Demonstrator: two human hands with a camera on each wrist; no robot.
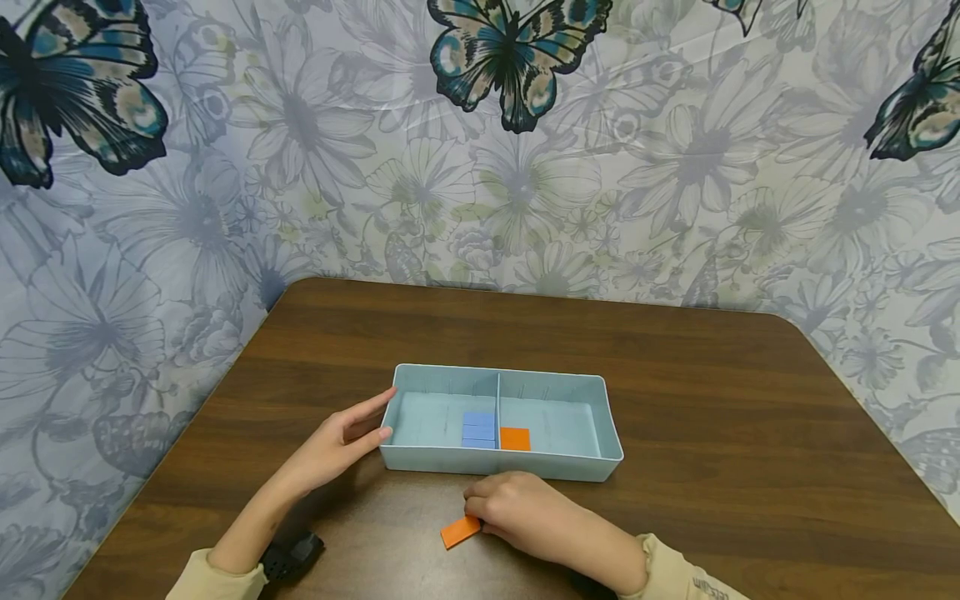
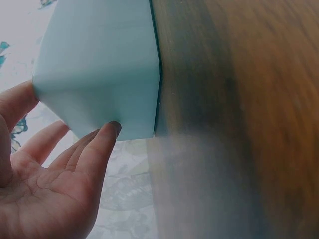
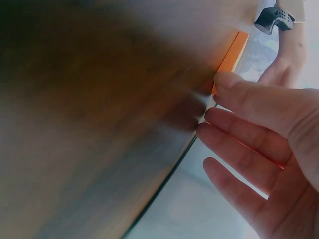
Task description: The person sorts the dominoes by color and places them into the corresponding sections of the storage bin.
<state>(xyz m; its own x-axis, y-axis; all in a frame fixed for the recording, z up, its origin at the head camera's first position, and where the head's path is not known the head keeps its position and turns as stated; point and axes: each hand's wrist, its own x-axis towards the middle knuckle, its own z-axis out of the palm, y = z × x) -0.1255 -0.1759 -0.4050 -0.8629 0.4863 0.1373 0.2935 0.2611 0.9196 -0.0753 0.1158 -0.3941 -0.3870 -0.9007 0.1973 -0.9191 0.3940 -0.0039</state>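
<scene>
A light-blue two-compartment box (image 1: 442,460) sits on the table, with blue blocks (image 1: 478,431) side by side in its left compartment and an orange block (image 1: 515,439) in its right one, against the divider. My left hand (image 1: 337,446) rests on the box's left end, its thumb and fingers extended against the outside; the left wrist view shows fingertips (image 2: 113,128) on the end wall. In front of the box, my right hand (image 1: 525,512) pinches a flat orange block (image 1: 460,532) at its right end, low over the table. The right wrist view shows the thumb on this block's near end.
The brown wooden table (image 1: 712,400) extends to both sides of the box and behind it. Beyond its edges hangs a backdrop (image 1: 525,200) with flowers and butterflies. A black wrist device (image 1: 292,557) sits at the left sleeve.
</scene>
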